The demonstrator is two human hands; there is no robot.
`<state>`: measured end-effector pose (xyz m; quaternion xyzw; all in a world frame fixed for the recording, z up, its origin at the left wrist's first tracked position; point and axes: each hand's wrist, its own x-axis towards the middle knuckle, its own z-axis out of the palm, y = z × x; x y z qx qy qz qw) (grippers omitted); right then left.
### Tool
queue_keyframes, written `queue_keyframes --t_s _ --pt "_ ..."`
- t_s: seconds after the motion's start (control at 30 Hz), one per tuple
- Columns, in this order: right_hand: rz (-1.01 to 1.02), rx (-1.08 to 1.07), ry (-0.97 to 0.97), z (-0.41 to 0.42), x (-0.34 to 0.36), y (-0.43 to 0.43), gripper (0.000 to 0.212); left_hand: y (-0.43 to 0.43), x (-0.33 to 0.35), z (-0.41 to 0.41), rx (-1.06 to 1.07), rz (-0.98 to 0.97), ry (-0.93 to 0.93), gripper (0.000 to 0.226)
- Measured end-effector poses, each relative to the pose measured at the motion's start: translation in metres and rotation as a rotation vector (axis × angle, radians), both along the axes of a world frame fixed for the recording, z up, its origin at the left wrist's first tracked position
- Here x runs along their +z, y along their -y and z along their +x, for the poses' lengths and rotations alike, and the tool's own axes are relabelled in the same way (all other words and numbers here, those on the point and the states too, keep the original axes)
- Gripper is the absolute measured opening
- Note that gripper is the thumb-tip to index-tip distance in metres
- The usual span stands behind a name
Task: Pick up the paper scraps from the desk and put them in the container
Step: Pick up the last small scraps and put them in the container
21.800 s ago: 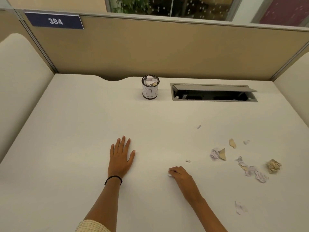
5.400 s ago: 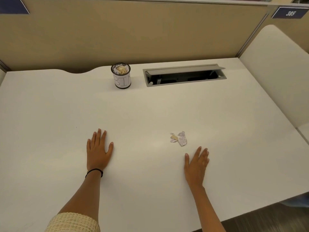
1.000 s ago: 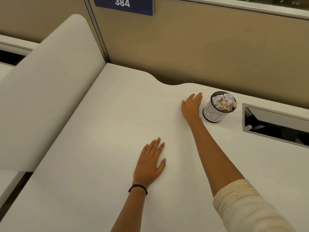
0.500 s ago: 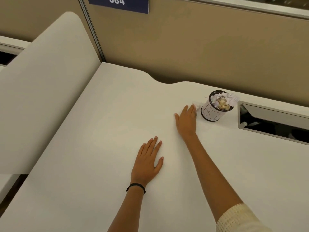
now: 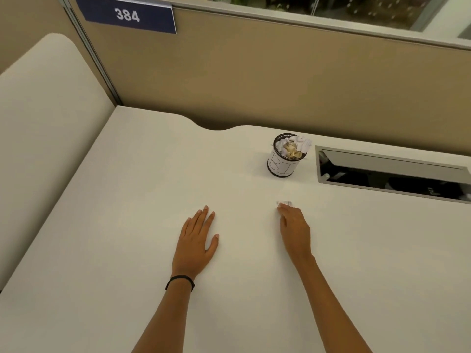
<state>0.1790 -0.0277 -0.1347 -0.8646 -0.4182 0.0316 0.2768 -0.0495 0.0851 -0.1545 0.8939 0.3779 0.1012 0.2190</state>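
Left hand (image 5: 197, 240) flat on desk (image 5: 127, 225), fingers straight, nearly together. Right hand (image 5: 294, 229): fingertips at blurred paper scrap (image 5: 285, 202), grip unclear. container (image 5: 281, 166) heaped with scraps.

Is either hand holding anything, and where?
Left hand: nothing. Right hand: fingertips meet a paper scrap at its near edge; pinched or touched, too blurred to tell.

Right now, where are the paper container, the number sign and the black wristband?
Container (image 5: 281, 168): head view, on its white lettered wall.
Number sign (image 5: 127, 15): head view, on the middle digit.
Wristband (image 5: 180, 278): head view, on the band across the wrist.
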Motion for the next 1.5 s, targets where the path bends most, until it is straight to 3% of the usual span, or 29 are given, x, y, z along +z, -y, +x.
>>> queue_keyframes --t_s 0.13,0.2,0.3,0.4,0.6,0.77,0.87,0.97,1.1,1.2,1.4,1.5 --pt "0.226 -0.148 -0.182 0.026 0.012 -0.008 0.026 0.001 0.001 0.0 0.011 -0.005 0.013 0.06" --pt "0.349 -0.233 -0.333 0.044 0.019 -0.025 0.034 0.0 0.002 0.0 0.01 -0.001 0.005 0.06" --pt "0.339 -0.35 -0.651 0.071 0.026 -0.057 0.059 0.0 0.002 -0.001 0.006 -0.002 -0.001 0.06" --pt "0.258 -0.323 -0.773 0.086 0.024 -0.077 0.063 0.001 0.003 0.002 0.019 -0.01 0.004 0.06" --pt "0.211 -0.241 -0.685 0.089 0.017 -0.08 0.049 -0.012 0.019 0.065 -0.007 -0.121 0.171 0.061" --pt "0.094 0.065 -0.436 0.104 0.014 -0.073 0.041 -0.033 0.042 0.131 0.017 -0.247 0.335 0.065" --pt "0.133 -0.032 -0.283 0.122 0.012 -0.074 0.041 -0.043 0.043 0.156 0.024 -0.315 0.355 0.069" --pt "0.046 -0.181 -0.334 0.138 0.007 -0.084 0.048 -0.05 0.042 0.176 0.1 -0.457 0.41 0.078" --pt "-0.22 -0.047 -0.334 0.147 -0.001 -0.107 0.061 -0.056 0.051 0.205 0.141 -0.623 0.622 0.087" --pt "-0.294 0.119 -0.257 0.151 -0.005 -0.13 0.057 -0.058 0.052 0.22 0.142 -0.622 0.715 0.087" --pt "-0.427 0.388 -0.115 0.153 -0.008 -0.157 0.05 -0.061 0.046 0.222 0.168 -0.579 0.72 0.082" --pt "-0.289 0.431 -0.12 0.153 -0.002 -0.134 0.051 -0.057 0.044 0.215 0.154 -0.594 0.719 0.081"
